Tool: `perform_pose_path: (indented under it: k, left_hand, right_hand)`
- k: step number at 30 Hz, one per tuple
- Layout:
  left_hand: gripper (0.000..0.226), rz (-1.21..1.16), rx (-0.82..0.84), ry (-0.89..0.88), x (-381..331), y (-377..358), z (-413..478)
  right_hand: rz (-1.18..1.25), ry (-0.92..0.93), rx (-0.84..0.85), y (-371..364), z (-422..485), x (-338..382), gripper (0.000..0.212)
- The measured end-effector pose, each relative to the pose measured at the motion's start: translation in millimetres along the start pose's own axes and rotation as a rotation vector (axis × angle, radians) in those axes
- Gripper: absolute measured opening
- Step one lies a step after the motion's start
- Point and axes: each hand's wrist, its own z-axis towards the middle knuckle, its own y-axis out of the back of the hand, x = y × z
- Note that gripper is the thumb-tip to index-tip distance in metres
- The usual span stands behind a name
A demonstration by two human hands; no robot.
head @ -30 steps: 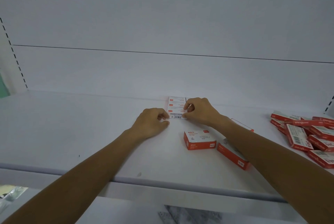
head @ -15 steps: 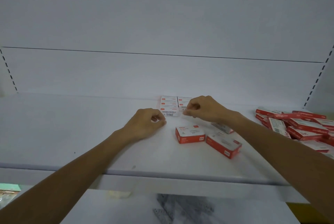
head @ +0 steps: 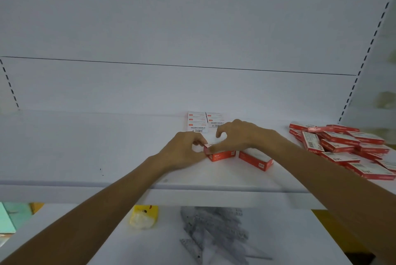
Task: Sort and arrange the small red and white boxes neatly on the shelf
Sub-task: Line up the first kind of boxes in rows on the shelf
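Two bare hands are seen together over one small red and white box (head: 220,154) lying flat on the white shelf (head: 85,153), approx. mid-shelf. Left hand (head: 184,151) is placed at the box's left end, thumb and forefinger pinched at its upper left corner. Right hand (head: 237,136) is laid across the box top from the right, forefinger pressed along the top face, other fingers curled above; the box is thus clamped between both hands. Whether it is lifted or resting on the shelf can't be told. A second box (head: 256,158) is noted just beside it to the right, lying flat at a slight angle, apart from the hands. Behind the hands, against the back panel (head: 192,89), a neat stack of boxes (head: 204,122) is observed in two columns, white faces w/ barcodes turned outward, untouched by either hand. At far right a loose heap of boxes (head: 342,149) is recorded, approx. a dozen or more, overlapping at mixed angles, well apart from the held box. Perforated uprights are visible at both sides of the back panel. On the lower level, below the shelf edge, a yellow packet (head: 144,215) and a blurred grey item (head: 214,228) are seen; no ID possible on the latter.
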Motion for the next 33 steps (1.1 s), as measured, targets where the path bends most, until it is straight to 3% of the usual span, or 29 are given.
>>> perform_pose_path:
  k: [6, 8, 11, 13, 17, 20, 23, 25, 27, 30, 33]
  left_hand:
    - [0.011, 0.019, 0.033, -0.018, 7, 6, -6]
    - [0.011, 0.012, 0.016, -0.005, 10, 6, -6]
    - [0.01, -0.006, -0.006, -0.005, 14, 7, -7]
    - [0.011, 0.007, -0.004, -0.008, 14, 6, -5]
    - [0.016, 0.033, -0.008, 0.008, 16, 4, 0]
    - [0.028, 0.05, -0.049, 0.029, 17, 2, 4]
    - [0.038, 0.069, -0.112, 0.081, 17, 0, 9]
    - [0.033, 0.007, -0.112, 0.08, 15, -1, 10]
    - [0.028, -0.105, -0.133, 0.045, 10, -3, 11]
    - [0.036, -0.214, -0.301, 0.045, 2, 1, 22]
    - [0.032, -0.243, -0.398, 0.064, -7, 3, 38]
  right_hand:
    - [0.211, 0.245, 0.016, 3, 3, 7, 0.056]
    - [0.166, 0.181, -0.077, -2, 4, 6, 0.049]
    - [-0.136, -0.099, -0.098, -11, 4, 9, 0.068]
    - [-0.159, -0.134, -0.102, -20, 7, 12, 0.068]
    - [0.176, 0.025, -0.097, -24, 16, 7, 0.039]
    - [0.412, 0.072, -0.124, -24, 17, -4, 0.055]
    - [0.53, 0.096, -0.148, -29, 22, -21, 0.04]
    - [0.613, 0.135, -0.149, -30, 25, -29, 0.033]
    - [0.682, 0.182, -0.182, -27, 28, -32, 0.031]
    - [0.748, 0.243, -0.251, -17, 30, -34, 0.032]
    - [0.682, 0.28, -0.281, -5, 35, -41, 0.032]
